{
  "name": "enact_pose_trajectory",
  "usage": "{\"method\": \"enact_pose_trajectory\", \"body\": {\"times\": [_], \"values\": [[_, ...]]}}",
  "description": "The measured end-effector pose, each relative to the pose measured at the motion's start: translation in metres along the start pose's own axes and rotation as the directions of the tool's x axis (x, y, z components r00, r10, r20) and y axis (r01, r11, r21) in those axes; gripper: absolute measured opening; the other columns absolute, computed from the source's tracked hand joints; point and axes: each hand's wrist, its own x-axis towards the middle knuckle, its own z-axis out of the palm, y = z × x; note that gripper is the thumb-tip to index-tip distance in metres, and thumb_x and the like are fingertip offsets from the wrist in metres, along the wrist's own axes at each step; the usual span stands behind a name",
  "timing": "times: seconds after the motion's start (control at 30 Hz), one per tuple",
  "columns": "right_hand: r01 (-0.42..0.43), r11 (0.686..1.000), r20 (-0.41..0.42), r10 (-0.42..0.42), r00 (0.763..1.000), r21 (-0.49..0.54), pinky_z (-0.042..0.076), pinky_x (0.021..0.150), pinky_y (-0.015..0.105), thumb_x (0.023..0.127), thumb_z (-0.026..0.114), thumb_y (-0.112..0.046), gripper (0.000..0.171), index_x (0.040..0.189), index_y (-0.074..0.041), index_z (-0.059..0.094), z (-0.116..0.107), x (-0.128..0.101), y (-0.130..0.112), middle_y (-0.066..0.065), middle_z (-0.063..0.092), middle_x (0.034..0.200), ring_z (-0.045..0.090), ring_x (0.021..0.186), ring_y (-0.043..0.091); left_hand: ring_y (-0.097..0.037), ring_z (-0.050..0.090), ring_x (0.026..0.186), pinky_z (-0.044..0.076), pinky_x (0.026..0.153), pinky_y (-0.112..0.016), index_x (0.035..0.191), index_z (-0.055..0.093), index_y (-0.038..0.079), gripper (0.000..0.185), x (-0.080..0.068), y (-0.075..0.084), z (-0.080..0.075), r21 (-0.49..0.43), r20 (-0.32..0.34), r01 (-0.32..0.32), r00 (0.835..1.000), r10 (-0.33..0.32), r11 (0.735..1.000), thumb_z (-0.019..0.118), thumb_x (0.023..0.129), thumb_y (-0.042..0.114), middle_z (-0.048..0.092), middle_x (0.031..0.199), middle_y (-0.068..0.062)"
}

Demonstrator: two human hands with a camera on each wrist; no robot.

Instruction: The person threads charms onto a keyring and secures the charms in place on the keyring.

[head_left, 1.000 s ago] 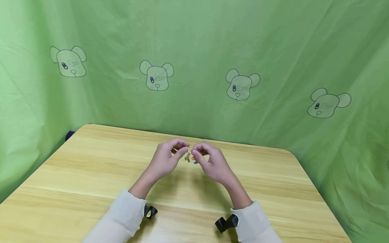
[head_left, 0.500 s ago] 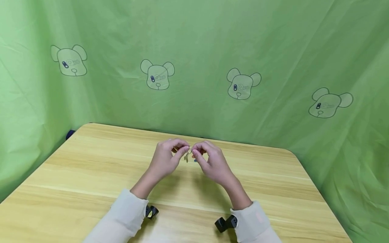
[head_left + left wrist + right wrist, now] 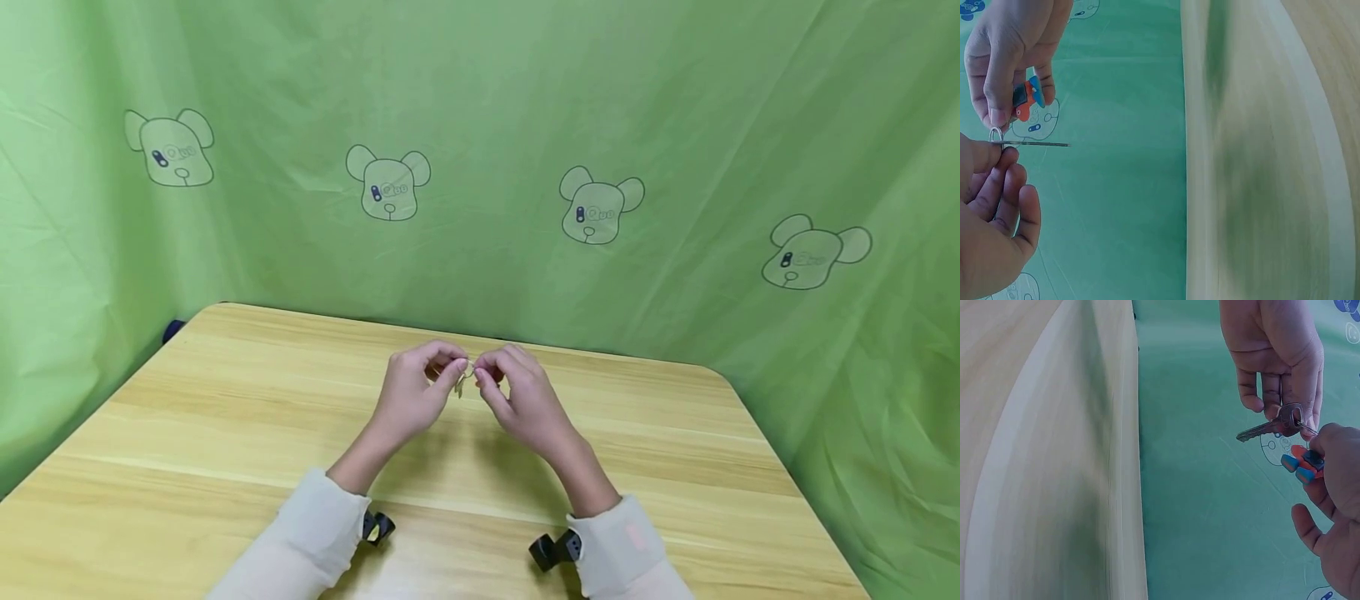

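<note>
A metal key ring point(image 3: 470, 367) spans the small gap between the two hands, above the table. My left hand point(image 3: 411, 392) pinches one side of it between thumb and fingertips, close to the key's head. My right hand point(image 3: 525, 400) pinches the other side. From the ring hangs a key point(image 3: 1264, 430), its toothed blade pointing away from the fingers in the right wrist view; the left wrist view catches it edge-on. A small orange, blue and black figure charm point(image 3: 1027, 99) dangles beneath the right fingers. Which part of the ring each fingertip covers is hidden.
Below the hands lies a light wood-grain table point(image 3: 225, 400) with rounded far corners. A green curtain point(image 3: 480, 100) with printed bear heads rises behind it and along both sides. Black wrist cameras point(image 3: 555, 550) stick out from the pale sleeves point(image 3: 322, 517).
Both hands stay nearly in place, still at the ring. The key has turned to show a narrower side. The ring shows more clearly, while less of the charm is visible in the head view.
</note>
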Motion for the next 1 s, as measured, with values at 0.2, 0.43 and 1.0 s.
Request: {"method": "enact_pose_trajectory", "body": {"times": [0.2,0.43,1.0], "values": [[0.037,0.998,-0.022,-0.038,0.999,-0.052,0.049,0.079,0.036,0.096,0.066,0.001,0.006,0.096,-0.004,0.066,-0.0005,0.0005,0.0010,0.002,0.063,0.087,0.059,0.083,0.019,-0.011,0.065,0.067,0.059,0.065,-0.028,0.103,0.075,0.001,0.008,-0.0012,0.0008,0.0012,0.037,0.029,-0.039,0.999,0.038,0.999,0.070,0.096,0.003,0.073,0.079,-0.003],[0.061,0.994,-0.014,-0.062,0.998,-0.091,0.048,0.079,0.038,0.094,0.067,0.002,0.006,0.095,-0.004,0.065,-0.0006,0.0008,0.0019,0.004,0.063,0.087,0.059,0.083,0.023,-0.011,0.062,0.070,0.058,0.067,-0.037,0.098,0.075,0.004,0.005,-0.0024,0.0019,-0.0001,0.165,0.051,-0.095,0.995,0.088,0.982,0.072,0.095,0.005,0.073,0.079,0.000],[0.060,0.994,-0.003,-0.061,0.998,-0.094,0.049,0.081,0.040,0.095,0.066,0.001,0.006,0.097,-0.004,0.066,0.0003,-0.0001,0.0016,0.004,0.063,0.089,0.058,0.085,0.020,-0.011,0.064,0.068,0.056,0.064,-0.024,0.098,0.075,0.002,0.005,-0.0008,0.0007,-0.0007,0.138,0.020,-0.094,0.996,0.092,0.986,0.070,0.096,0.004,0.074,0.080,-0.003]]}}
